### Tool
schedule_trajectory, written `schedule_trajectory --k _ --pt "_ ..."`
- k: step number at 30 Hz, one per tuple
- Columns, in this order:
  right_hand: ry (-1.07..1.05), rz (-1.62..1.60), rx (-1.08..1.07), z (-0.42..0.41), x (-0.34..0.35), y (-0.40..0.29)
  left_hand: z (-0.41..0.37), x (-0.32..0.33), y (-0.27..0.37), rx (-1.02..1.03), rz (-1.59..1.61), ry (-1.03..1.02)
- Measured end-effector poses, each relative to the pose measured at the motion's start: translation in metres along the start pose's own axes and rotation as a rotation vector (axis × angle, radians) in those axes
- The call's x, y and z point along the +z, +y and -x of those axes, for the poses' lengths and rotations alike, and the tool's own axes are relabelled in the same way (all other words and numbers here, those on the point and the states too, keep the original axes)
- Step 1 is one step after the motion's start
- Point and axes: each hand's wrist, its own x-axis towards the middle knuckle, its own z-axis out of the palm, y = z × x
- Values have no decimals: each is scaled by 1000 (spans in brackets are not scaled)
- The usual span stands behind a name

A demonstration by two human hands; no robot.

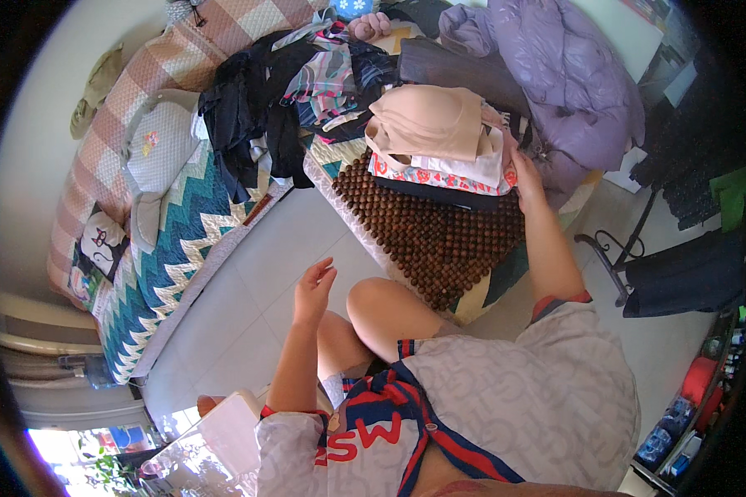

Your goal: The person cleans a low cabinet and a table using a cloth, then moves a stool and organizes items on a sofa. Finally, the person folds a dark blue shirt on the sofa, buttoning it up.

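Note:
On the brown wooden-bead mat (435,255) sits a stack of folded clothes. A beige moulded bra (429,121) lies on top, over a white garment (457,166), a red-and-white patterned cloth (423,176) and a dark folded garment (435,194). My right hand (528,180) touches the right side of the stack; its fingers are partly hidden there, so I cannot tell if they grip. Held above the floor and my bent knees, my left hand (314,289) is empty, its thumb apart from loosely curled fingers.
Dark and plaid clothes (326,77) are heaped across the sofa corner. A lilac puffer jacket (566,74) lies to the right behind the stack. The sofa (180,248) carries a zigzag quilt and a grey cushion (165,143). A metal rack (609,261) with dark cloth stands right.

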Motion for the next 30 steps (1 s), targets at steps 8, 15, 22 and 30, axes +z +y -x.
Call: schedule_trajectory --k 8,15,22,30 --pt "86 -54 101 -8 3 16 7 78 23 359 -210 -155" --pt "11 -102 154 -27 -6 20 -40 82 37 66 266 -280" --pt "-70 -22 191 -19 12 16 -106 111 139 -96 504 -330" --pt "51 -35 136 -23 -6 2 -140 176 154 -145 634 -452"
